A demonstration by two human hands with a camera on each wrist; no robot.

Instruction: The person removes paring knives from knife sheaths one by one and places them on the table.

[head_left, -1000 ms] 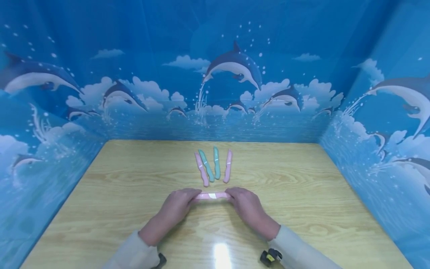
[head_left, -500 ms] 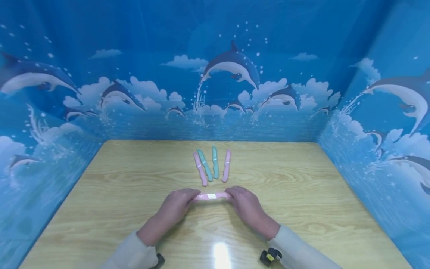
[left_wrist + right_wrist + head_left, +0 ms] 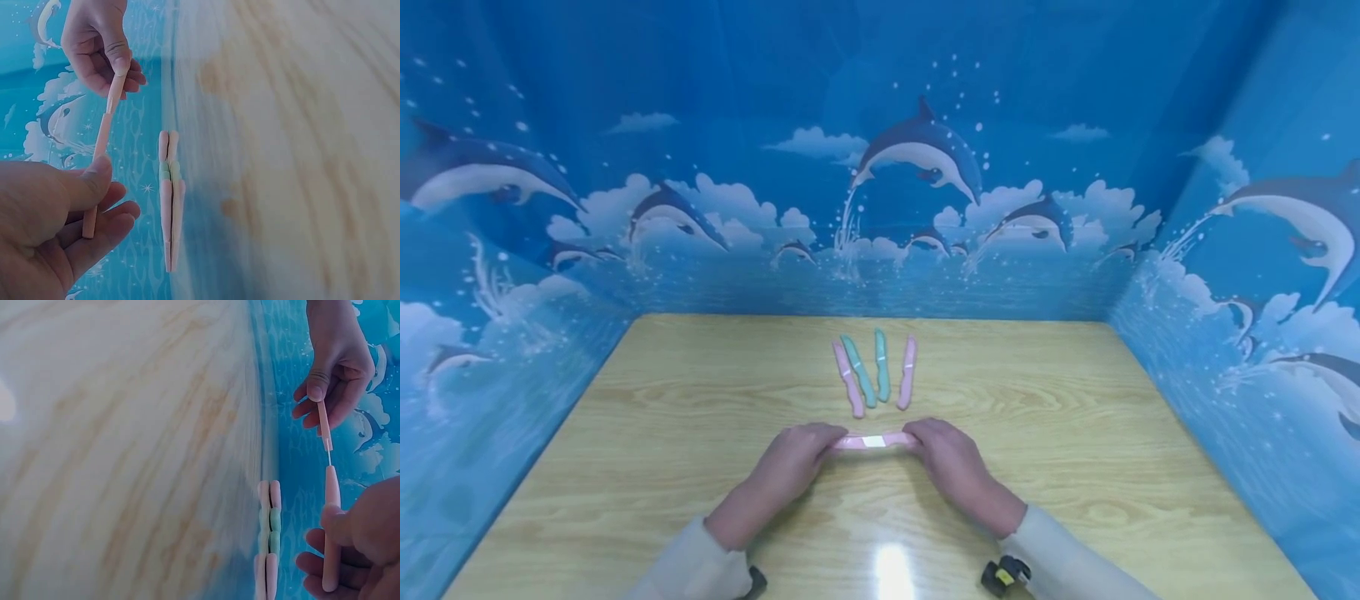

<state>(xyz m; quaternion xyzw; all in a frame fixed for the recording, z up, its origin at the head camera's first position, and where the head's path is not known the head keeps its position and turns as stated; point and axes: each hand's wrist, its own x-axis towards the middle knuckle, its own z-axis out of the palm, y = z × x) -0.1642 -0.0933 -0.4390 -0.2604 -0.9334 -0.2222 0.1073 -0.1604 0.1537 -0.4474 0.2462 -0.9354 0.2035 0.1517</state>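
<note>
Hands barely shifted: left hand [image 3: 797, 458], right hand [image 3: 951, 462] pinch pink knife [image 3: 874, 442]; table [image 3: 1075, 442] edges well away both sides.

A wood-grained table [image 3: 1075, 433] is stretching beneath both hands. On it, a pink knife [image 3: 848, 379] is lying beyond the left hand [image 3: 793, 457], a teal knife [image 3: 859, 372] resting just beside it; a second teal knife [image 3: 882, 367] and a second pink knife [image 3: 907, 373] are lying nearer the right hand [image 3: 950, 458].
</note>
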